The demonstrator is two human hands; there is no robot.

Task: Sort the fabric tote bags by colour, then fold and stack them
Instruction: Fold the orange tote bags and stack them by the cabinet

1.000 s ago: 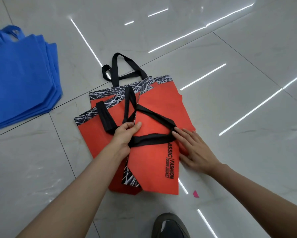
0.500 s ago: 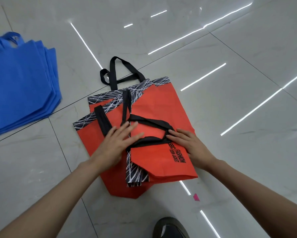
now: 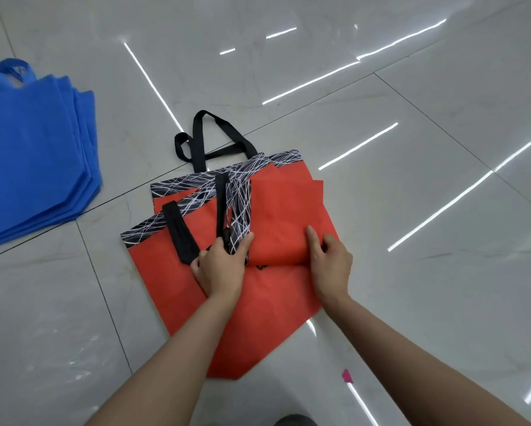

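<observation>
Several orange tote bags (image 3: pixel 166 281) with black-and-white patterned tops and black handles lie overlapped on the tiled floor. The top orange bag (image 3: pixel 285 222) is doubled over away from me, so its printed side is hidden. My left hand (image 3: pixel 221 265) pinches the folded patterned edge and a black strap at the fold's left end. My right hand (image 3: pixel 328 262) grips the fold's right end, fingers curled over the fabric. A pile of blue tote bags (image 3: pixel 34 155) lies at the far left.
Glossy white floor tiles (image 3: pixel 427 167) with bright light reflections surround the bags. A small pink scrap (image 3: pixel 347 376) lies near the orange pile's lower right. The tip of a dark shoe (image 3: pixel 295 421) shows at the bottom edge.
The top orange bag's near half has been flipped over away from me, hiding its printed text and strap loop. Both hands went from pressing flat to gripping the fold.
</observation>
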